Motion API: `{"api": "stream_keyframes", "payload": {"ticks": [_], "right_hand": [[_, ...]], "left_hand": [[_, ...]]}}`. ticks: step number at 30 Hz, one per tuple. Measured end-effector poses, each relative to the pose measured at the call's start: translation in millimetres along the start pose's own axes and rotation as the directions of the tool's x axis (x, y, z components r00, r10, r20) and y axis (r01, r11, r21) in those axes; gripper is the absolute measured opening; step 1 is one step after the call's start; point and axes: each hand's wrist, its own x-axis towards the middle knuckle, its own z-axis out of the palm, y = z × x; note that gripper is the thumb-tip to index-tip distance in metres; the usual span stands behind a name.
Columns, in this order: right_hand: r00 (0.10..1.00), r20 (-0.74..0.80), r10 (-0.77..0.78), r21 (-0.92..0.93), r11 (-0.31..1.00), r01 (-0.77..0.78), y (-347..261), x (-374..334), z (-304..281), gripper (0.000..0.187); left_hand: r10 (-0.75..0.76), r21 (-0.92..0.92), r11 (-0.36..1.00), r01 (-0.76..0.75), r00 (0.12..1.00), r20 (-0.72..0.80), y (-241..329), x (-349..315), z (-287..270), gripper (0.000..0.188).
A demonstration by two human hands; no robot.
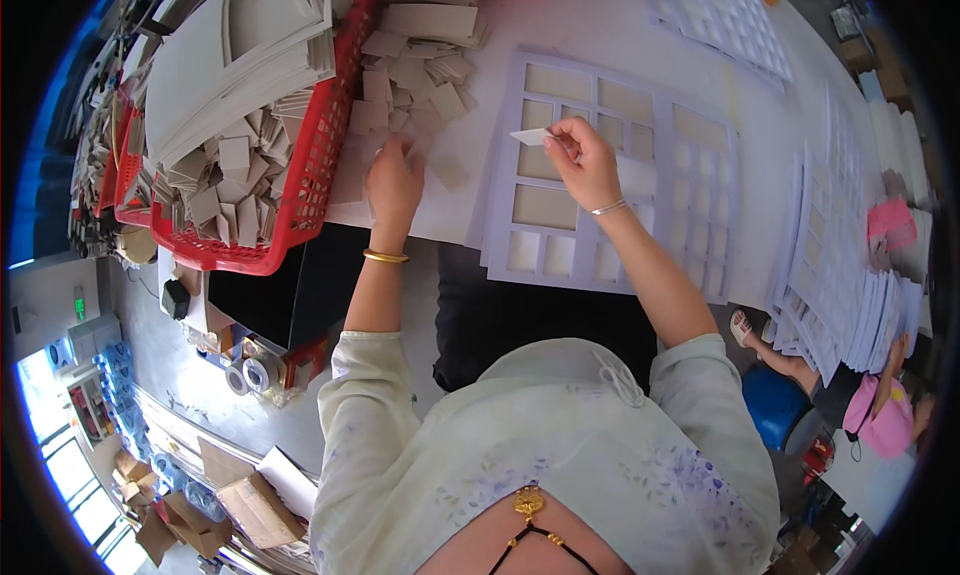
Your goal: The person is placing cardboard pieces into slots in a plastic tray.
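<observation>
My right hand pinches a small pale cardboard piece by its edge, above a white gridded panel. This panel has rectangular compartments of several sizes, many showing a greyish base. To its left, my left hand is over the near end of a heap of small grey cardboard pieces. Motion smears its fingertips, so whether it holds anything cannot be made out.
At the left stands a red plastic basket full of cardboard pieces and large curved sheets. Another gridded panel lies at the far right. Stacked panels line the table's right side, where a person in pink sits.
</observation>
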Motion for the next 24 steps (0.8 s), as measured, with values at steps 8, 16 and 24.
{"api": "stream_keyframes", "payload": {"ticks": [8, 16, 24], "right_hand": [[0.989, -0.085, 0.12, 0.211, 0.972, -0.1, 10, -63, -32, 0.011], [0.937, 0.249, 0.245, 0.14, 0.948, -0.285, -9, -106, -55, 0.012], [0.922, 0.356, 0.15, -0.021, 0.988, -0.153, -18, -108, -46, 0.015]], "left_hand": [[0.006, -0.385, 0.919, -0.088, 0.978, -0.209, 29, -28, 1, 0.02], [0.037, -0.78, 0.601, 0.174, 0.969, 0.245, 82, -69, -22, 0.016], [0.271, -0.626, 0.779, 0.027, 0.886, 0.375, 91, -85, -34, 0.016]]}}
